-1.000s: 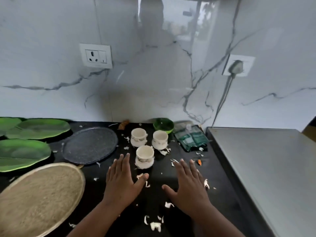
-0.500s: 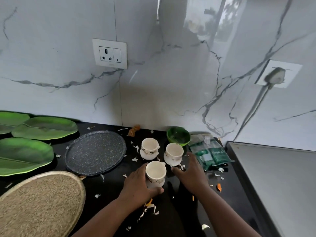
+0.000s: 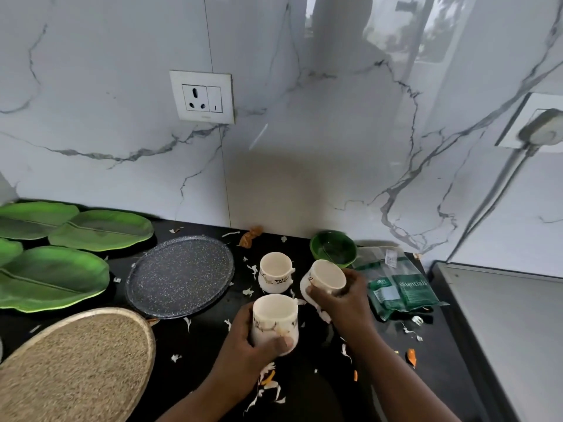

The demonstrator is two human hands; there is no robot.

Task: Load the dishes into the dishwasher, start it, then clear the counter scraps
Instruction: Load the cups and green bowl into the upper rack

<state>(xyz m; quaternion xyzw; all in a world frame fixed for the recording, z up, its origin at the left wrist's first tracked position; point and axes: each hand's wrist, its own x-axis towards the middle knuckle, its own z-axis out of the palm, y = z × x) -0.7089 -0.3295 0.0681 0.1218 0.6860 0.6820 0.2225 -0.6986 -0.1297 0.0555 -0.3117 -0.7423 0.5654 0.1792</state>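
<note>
Three cream cups with dark markings are on the black counter (image 3: 304, 385). My left hand (image 3: 246, 351) grips the nearest cup (image 3: 274, 315), held upright just above the counter. My right hand (image 3: 344, 303) grips the right cup (image 3: 326, 277), which is tilted toward me and lifted. The third cup (image 3: 275, 271) stands alone behind them. A small green bowl (image 3: 333, 248) sits by the wall. White and orange scraps (image 3: 268, 382) lie scattered over the counter.
A speckled dark round plate (image 3: 179, 277) lies left of the cups. Green leaf-shaped plates (image 3: 51, 278) fill the far left. A woven round mat (image 3: 70, 370) is at front left. A green plastic packet (image 3: 402, 290) lies right, beside a grey appliance top (image 3: 511, 330).
Both hands went from lying flat on the counter to gripping a cup each. The right cup is now lifted and tilted; the left cup is raised. The camera came closer.
</note>
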